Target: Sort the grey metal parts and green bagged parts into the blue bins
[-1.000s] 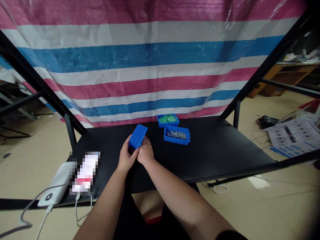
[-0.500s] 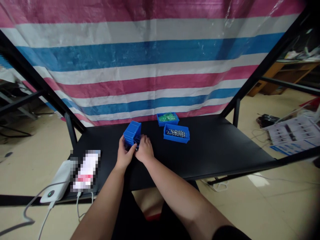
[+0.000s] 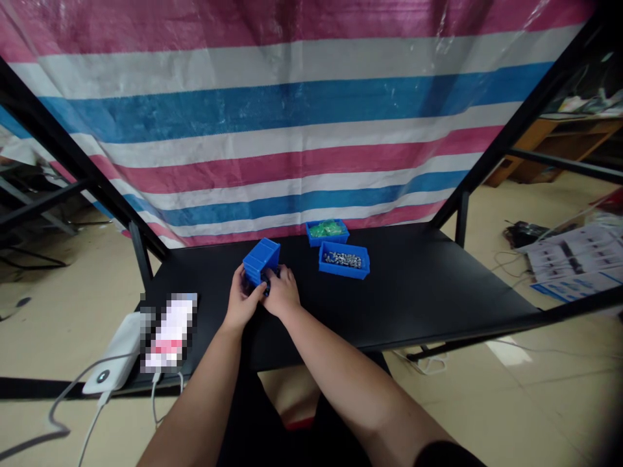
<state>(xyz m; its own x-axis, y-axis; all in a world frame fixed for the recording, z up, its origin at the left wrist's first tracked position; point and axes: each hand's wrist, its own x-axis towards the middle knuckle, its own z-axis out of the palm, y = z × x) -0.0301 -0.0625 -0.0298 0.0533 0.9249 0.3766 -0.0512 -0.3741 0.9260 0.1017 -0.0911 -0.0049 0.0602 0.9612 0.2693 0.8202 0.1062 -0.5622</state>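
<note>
Box (image 3: 261, 255) is grasped by your left hand (image 3: 240, 306); your right hand (image 3: 283, 293) is at its right side, grip I cannot tell. Handling step, seemingly; next move needs steady hold.

No lettering, brand or number can be read. The lit screen (image 3: 170, 331) at lower left is pixelated (deliberately or not, its characters are lost), and the printed sheets (image 3: 564, 259) at far right are too blurred.

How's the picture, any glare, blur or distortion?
Head view: glare streaks, upper right, on the striped tarp; pixelation over the phone; splayed black frame posts, suggesting wide-angle distortion; small metal parts too soft to tell apart; shadow below the held blue bin.
</note>
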